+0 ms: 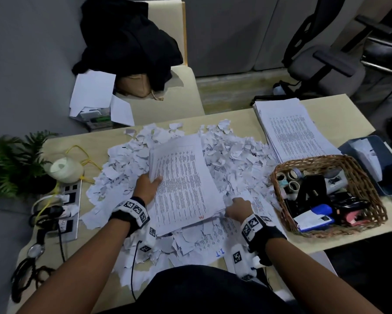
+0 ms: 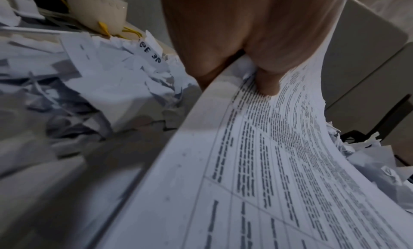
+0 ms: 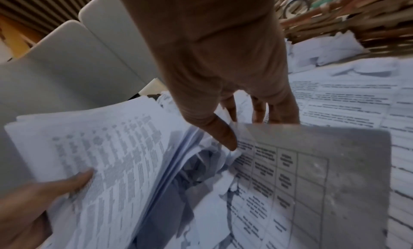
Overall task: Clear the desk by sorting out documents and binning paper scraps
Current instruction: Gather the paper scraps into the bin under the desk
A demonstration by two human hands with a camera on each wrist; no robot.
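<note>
Right now the sorting step is in hand: whole printed sheets are being pulled out of the torn paper before any of it goes in a bin. The left hand (image 1: 148, 185) grips a thick bundle of documents (image 1: 183, 180) at its 9 o'clock edge, thumb on the top page and fingers curled beneath, as the left wrist view shows. The bundle sits at the centre of the desk (image 1: 240, 116), tilted up off a wide heap of paper scraps (image 1: 233, 159) that surrounds it on every side.

The right hand (image 1: 238, 208) is at the bundle's 4 o'clock corner. In the right wrist view its thumb and fingers pinch the corner of a loose printed sheet (image 3: 279, 173) lying on the scraps just beside the bundle; that grip is nearly closed on the paper.

A second, tidy stack of papers (image 1: 292, 130) lies at 2 o'clock on the desk, well apart from the heap, and a wicker basket (image 1: 281, 200) of odds and ends sits at 3 o'clock, touching the edge of the scraps.

The next move, I judge, calls for drawing the loose sheet free without dragging scraps along, adding it to the bundle, then carrying the lot toward the 2 o'clock stack. The scraps are not yet touched, and I see no bin for certain.
</note>
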